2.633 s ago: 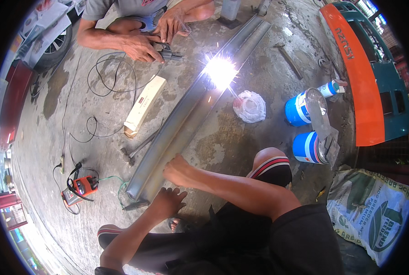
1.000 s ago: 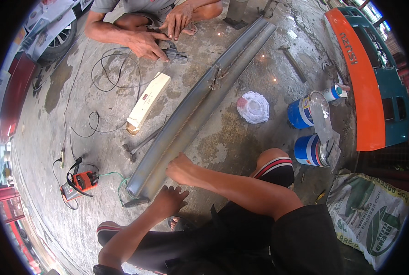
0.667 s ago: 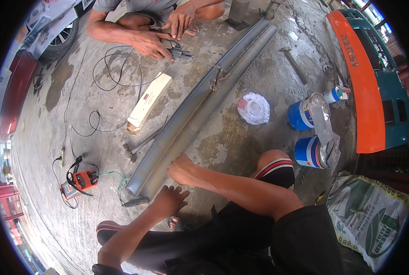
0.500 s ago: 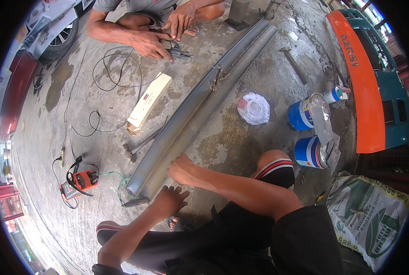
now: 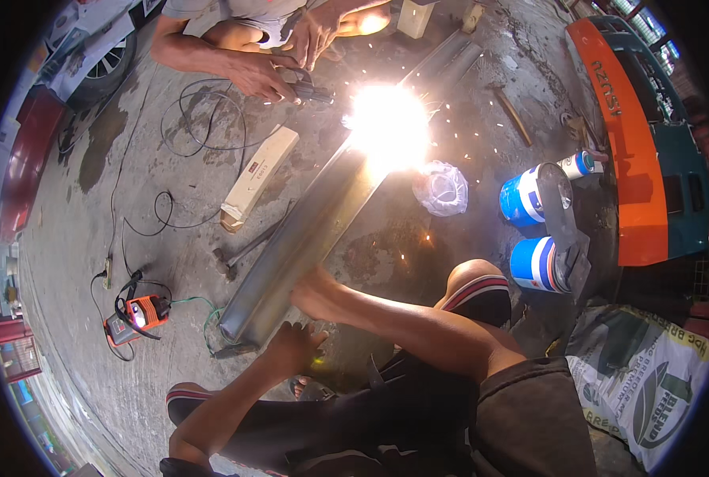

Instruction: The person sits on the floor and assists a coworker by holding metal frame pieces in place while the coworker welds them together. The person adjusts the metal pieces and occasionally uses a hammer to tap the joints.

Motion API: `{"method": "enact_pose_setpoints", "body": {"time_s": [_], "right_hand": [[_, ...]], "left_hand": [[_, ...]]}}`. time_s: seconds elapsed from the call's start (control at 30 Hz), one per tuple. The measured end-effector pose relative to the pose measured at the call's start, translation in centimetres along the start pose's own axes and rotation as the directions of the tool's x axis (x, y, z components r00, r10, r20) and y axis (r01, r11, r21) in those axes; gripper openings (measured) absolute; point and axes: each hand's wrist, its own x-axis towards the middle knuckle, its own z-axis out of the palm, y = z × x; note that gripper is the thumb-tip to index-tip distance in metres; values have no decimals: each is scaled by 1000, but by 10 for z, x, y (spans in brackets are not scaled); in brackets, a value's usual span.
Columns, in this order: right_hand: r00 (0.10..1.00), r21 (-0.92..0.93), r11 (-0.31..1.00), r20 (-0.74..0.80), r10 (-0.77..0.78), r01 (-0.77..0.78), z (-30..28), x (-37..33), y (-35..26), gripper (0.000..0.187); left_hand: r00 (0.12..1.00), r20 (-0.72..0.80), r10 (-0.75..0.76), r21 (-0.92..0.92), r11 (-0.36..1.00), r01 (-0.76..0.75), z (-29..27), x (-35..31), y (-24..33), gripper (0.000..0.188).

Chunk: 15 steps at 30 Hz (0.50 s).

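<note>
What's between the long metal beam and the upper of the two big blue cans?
In the head view, a round, crumpled white item, perhaps cloth or plastic, lies between the metal beam and that blue can, touching neither.

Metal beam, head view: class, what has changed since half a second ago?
A white glare with flying sparks has flared on the metal beam, hiding part of it. Nothing was visibly taken hold of or let go. The beam, left hand and right hand stayed put.

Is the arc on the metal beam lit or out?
Lit: the arc shows as a white glare over the metal beam, with sparks around it.
</note>
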Motion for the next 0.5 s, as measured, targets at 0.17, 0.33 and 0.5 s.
{"method": "enact_pose_setpoints", "body": {"time_s": [0.17, 0.33, 0.5], "right_hand": [[980, -96, 995, -193, -55, 37, 30, 5, 10, 5], [964, -101, 991, -240, -114, 92, 30, 3, 17, 17], [999, -64, 997, -30, -43, 41, -4, -16, 9, 19]], "left_hand": [[1000, -10, 23, -17, 1000, -23, -2, 4, 0, 36], [1000, -7, 14, 21, 1000, -14, 4, 3, -1, 38], [991, 126, -53, 12, 999, 52, 7, 9, 5, 39]]}}
